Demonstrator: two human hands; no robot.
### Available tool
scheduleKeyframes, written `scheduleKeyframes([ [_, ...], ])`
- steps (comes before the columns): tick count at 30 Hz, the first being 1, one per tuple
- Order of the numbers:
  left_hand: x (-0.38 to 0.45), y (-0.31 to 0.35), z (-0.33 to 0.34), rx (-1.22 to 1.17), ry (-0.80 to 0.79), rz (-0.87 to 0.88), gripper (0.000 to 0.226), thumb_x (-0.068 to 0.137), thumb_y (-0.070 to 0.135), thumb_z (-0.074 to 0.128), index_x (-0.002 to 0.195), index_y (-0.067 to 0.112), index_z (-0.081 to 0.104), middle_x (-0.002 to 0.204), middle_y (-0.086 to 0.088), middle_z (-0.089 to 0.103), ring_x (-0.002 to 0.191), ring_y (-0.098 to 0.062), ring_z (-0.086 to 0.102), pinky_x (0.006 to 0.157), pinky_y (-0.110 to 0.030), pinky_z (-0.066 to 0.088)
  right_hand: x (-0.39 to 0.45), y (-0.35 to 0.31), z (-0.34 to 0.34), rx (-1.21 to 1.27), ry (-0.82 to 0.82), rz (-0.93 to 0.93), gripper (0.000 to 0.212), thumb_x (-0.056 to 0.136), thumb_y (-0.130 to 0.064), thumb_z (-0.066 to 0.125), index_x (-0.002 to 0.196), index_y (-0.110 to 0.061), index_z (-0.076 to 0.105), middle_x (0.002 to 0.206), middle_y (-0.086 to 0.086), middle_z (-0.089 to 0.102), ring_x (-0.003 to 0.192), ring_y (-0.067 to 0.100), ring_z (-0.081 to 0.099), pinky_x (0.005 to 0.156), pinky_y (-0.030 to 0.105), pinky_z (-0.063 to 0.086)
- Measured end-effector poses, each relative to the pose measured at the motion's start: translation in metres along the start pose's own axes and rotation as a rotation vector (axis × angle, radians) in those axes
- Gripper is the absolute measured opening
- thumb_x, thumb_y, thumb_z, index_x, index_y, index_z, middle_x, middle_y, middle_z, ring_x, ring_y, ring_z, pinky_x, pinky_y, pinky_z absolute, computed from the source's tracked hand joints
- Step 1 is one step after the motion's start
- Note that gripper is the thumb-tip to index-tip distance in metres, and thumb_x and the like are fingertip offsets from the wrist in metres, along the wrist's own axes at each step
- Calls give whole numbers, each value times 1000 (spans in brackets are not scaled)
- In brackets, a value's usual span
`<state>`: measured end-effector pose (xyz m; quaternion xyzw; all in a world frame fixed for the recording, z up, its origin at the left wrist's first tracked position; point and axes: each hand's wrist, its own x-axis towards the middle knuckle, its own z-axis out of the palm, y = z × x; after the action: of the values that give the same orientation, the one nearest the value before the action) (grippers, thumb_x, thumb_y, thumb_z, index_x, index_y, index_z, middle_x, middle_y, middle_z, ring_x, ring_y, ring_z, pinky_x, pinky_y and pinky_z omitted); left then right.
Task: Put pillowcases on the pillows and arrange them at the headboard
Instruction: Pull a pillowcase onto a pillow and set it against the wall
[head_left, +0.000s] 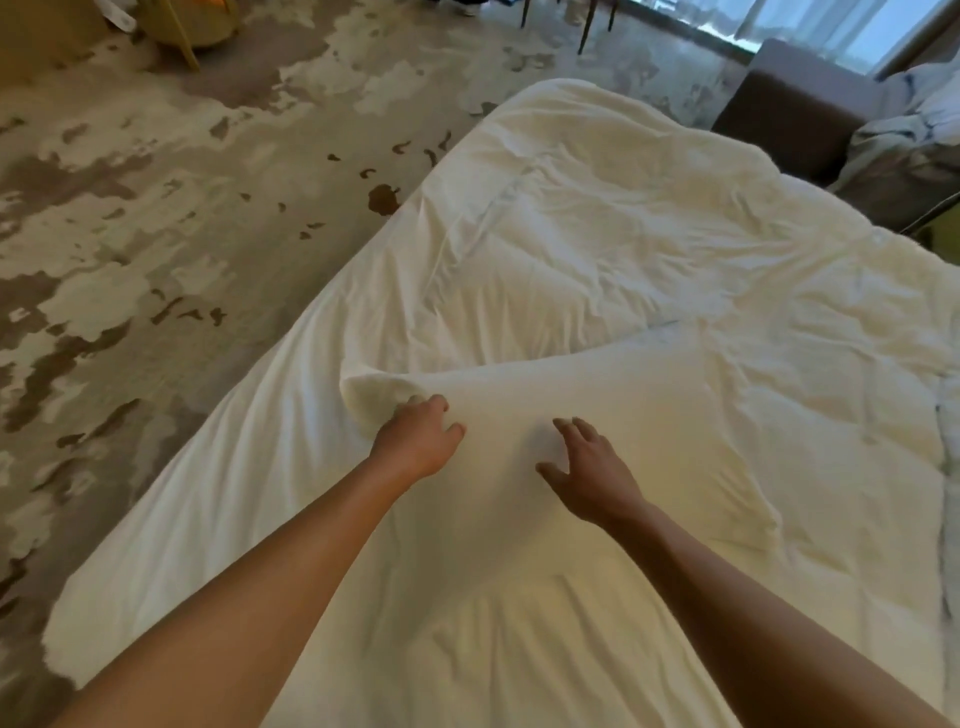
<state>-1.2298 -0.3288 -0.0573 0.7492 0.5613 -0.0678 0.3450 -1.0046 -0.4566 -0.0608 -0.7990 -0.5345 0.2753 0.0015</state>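
Pillow in plain white fabric (597, 395) is lying across near part of wide bed w/ wrinkled white duvet (649, 234). Patterned beige-brown carpet (156, 208) is showing at left. Left hand (421, 439) is gripping pillow's left corner, fingers curled. Right hand (589, 475) is resting flat on pillow, fingers spread.

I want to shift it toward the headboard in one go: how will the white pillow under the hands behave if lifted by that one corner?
The soft white pillow will probably sag: its corner already folds under the left hand. It looks light, puffy rather than dense. The right hand lies flat and open on it; a second grip would likely keep it level.
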Motion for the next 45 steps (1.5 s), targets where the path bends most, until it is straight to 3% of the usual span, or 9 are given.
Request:
scheduleKeyframes([
  [5, 87, -12, 11, 111, 35, 78, 66, 97, 61, 42, 147, 18, 43, 147, -13, 45, 134, -32, 43, 106, -48, 43, 46, -22, 49, -38, -51, 142, 110, 77, -95, 36, 164, -37, -2, 172, 1, -19, 160, 29, -12, 120, 68, 15],
  [8, 125, -18, 22, 155, -42, 38, 75, 94, 73, 32, 143, 17, 47, 143, -14, 51, 131, -34, 47, 108, -50, 37, 55, -23, 78, -79, -76, 170, 116, 71, -101, 28, 161, -40, -13, 169, -2, -30, 158, 27, -21, 119, 74, 7],
  [16, 179, -30, 46, 172, -202, -49, 131, 49, 110, 17, 144, 25, 46, 144, -10, 56, 134, -35, 48, 112, -59, 25, 56, -1, 117, -94, -95, 178, 110, 73, -103, 16, 155, -46, -29, 159, -10, -47, 150, 20, -39, 120, 72, -5],
  [26, 142, -29, 68, 218, -45, 94, 118, 54, 107, 24, 133, 22, 50, 121, -9, 66, 110, -31, 63, 93, -49, 43, 23, 13, 135, -105, -135, 172, 113, 73, -103, 14, 153, -40, -36, 159, -8, -48, 149, 17, -42, 120, 69, -10],
  [33, 62, -12, 74, 264, 34, 236, 104, 63, 100, 32, 135, 25, 46, 109, -8, 68, 97, -30, 68, 76, -42, 47, -44, 24, 105, -68, -243, 156, 117, 77, -99, 25, 161, -33, -21, 168, -2, -31, 158, 22, -18, 126, 55, 12],
  [35, 34, -7, 73, 253, 31, 254, 100, 64, 98, 37, 133, 26, 45, 107, -7, 68, 95, -30, 69, 70, -38, 46, -64, 26, 87, -53, -137, 148, 96, 91, -82, 32, 165, -27, 9, 174, 5, 4, 158, 28, 16, 124, 48, 29],
  [38, -16, 6, 75, 246, 31, 300, 93, 64, 95, 44, 128, 27, 44, 106, -5, 68, 93, -30, 69, 67, -35, 44, -91, 31, 52, -17, 127, 120, 61, 98, -61, 47, 141, -19, 53, 145, 8, 53, 130, 31, 54, 102, 43, 50],
  [41, -71, 19, 82, 239, 25, 342, 88, 66, 90, 50, 126, 27, 42, 107, -4, 67, 92, -29, 69, 70, -38, 49, -114, 40, 20, -60, 312, 13, 52, 93, -55, 60, 130, -19, 54, 132, 7, 55, 117, 32, 57, 90, 43, 55],
  [45, -144, 34, 100, 271, 64, 356, 81, 76, 84, 49, 131, 25, 39, 112, -6, 64, 99, -29, 66, 80, -41, 52, -136, 61, -14, -137, 308, -89, 77, 88, -57, 66, 149, -19, 40, 155, 10, 40, 138, 33, 44, 107, 48, 49],
])
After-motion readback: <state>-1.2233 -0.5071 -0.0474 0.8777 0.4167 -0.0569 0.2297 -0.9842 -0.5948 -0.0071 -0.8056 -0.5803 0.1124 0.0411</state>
